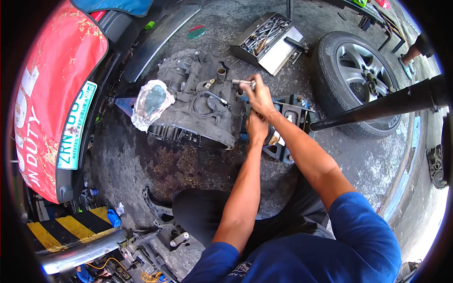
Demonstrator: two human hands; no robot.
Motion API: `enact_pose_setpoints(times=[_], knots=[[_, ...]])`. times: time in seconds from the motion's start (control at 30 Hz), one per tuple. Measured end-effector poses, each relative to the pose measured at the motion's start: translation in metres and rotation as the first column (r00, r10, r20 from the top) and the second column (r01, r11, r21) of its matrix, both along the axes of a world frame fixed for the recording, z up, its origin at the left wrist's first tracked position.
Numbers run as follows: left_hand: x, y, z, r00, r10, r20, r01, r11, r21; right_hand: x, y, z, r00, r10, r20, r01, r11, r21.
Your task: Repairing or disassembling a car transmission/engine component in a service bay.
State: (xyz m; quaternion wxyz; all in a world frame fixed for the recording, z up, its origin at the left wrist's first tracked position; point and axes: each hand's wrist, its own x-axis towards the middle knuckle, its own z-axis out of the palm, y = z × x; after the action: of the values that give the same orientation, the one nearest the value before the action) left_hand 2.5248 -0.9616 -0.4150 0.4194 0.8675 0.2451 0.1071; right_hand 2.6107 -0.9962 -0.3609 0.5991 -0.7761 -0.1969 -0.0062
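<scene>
- Grey, stained concrete floor (122,174) spreads under your work, with a car under a red cover (59,85) on the left and a wheel (351,73) lying on the right.
- Your gearbox (196,101) sits on the floor in the middle, left of both your hands.
- Your right hand (260,99) is the farther one, its fingers pinching a metal tool (239,82).
- That tool's long axis runs roughly left to right, its free end pointing left from your fingers to the gearbox's far right edge; whether it touches there, you cannot tell from this angle.
- Your left hand (256,127) is on the near side, just below the right wrist, fingers curled beside the gearbox's right edge. What it grips, if anything, is hidden, so you cannot tell.
- Just right of your hands stands a jack (298,100), a black bar (377,108) leading off it to the right.
- On the gearbox's left side lies a pale rag (140,114).
- Beyond your right hand, on the far side, a toolbox (245,55) holds loose tools.
</scene>
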Motion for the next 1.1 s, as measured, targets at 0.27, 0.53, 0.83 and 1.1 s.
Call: enact_pose_setpoints(times=[0.27, 0.53, 0.83, 1.1], knots=[[-0.060, -0.009, 0.051, 0.999, 0.043, -0.034, -0.040, 0.996, 0.083, -0.010, 0.000, -0.030, 0.766, -0.054, -0.641, 0.279, 0.926, 0.255], [-0.067, -0.005, 0.087, 0.992, 0.035, 0.119, -0.040, 0.999, 0.037, 0.013, 0.022, -0.002, 0.628, 0.157, -0.762, 0.221, 0.903, 0.368], [-0.065, -0.013, 0.091, 0.967, 0.002, 0.253, -0.054, 0.979, 0.197, 0.018, 0.021, -0.020, 0.602, 0.324, -0.730, 0.197, 0.825, 0.529], [-0.070, -0.008, 0.078, 0.997, -0.033, -0.072, 0.053, 0.950, 0.307, 0.010, 0.015, -0.021, 0.769, 0.236, -0.594, 0.014, 0.923, 0.385]])
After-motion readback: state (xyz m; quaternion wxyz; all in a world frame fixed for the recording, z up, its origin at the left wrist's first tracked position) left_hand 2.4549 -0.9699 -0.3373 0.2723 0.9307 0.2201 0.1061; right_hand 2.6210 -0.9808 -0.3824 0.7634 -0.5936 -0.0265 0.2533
